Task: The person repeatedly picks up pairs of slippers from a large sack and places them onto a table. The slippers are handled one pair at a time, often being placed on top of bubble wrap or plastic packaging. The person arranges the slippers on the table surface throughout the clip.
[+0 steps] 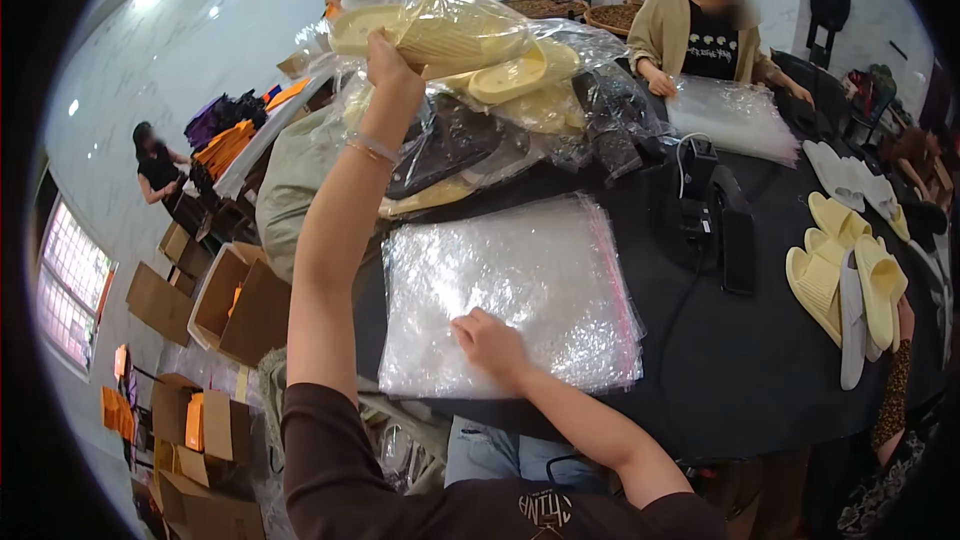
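My left hand (392,65) is raised high and grips a clear plastic bag holding a pair of pale yellow slippers (440,32), over a heap of more bagged slippers (500,110), yellow and black. My right hand (487,342) lies flat, fingers together, on a stack of empty clear plastic bags (520,280) on the black table (740,370) right in front of me.
Loose yellow and white slippers (850,275) lie at the table's right. A black device with a cable (705,205) stands mid-table. A person opposite handles another stack of bags (730,115). Open cardboard boxes (235,305) sit on the floor at left.
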Available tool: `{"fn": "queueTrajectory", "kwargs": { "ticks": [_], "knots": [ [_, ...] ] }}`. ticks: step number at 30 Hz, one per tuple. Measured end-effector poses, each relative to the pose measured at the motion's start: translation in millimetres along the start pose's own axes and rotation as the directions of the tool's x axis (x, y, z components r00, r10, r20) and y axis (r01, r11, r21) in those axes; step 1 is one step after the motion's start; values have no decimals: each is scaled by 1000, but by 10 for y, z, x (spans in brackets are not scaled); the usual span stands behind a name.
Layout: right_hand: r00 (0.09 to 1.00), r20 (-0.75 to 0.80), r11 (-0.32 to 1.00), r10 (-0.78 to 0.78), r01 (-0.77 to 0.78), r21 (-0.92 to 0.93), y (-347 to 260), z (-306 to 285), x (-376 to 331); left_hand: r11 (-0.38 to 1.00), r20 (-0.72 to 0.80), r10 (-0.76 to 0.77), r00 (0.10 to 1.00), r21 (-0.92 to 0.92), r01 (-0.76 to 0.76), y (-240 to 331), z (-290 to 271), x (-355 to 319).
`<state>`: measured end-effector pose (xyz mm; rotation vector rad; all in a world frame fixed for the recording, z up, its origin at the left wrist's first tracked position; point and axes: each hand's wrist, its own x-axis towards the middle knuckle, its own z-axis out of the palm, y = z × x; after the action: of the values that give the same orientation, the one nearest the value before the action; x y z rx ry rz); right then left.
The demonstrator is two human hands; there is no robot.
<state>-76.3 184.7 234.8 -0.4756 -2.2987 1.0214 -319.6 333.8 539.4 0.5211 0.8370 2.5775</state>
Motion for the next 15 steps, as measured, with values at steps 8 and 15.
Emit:
{"fn": "queueTrajectory", "kwargs": {
  "ticks": [8, 15],
  "knots": [
    [995, -23, 961, 96, -86, 264, 166, -34, 92, 981, 117, 191, 975, -48, -187, 709, -278, -1455],
    [980, -124, 415, 156, 48, 909, -534, -417, 106, 979, 9, 204, 979, -15, -204, 467, -1030, -2655]
  ]
}}
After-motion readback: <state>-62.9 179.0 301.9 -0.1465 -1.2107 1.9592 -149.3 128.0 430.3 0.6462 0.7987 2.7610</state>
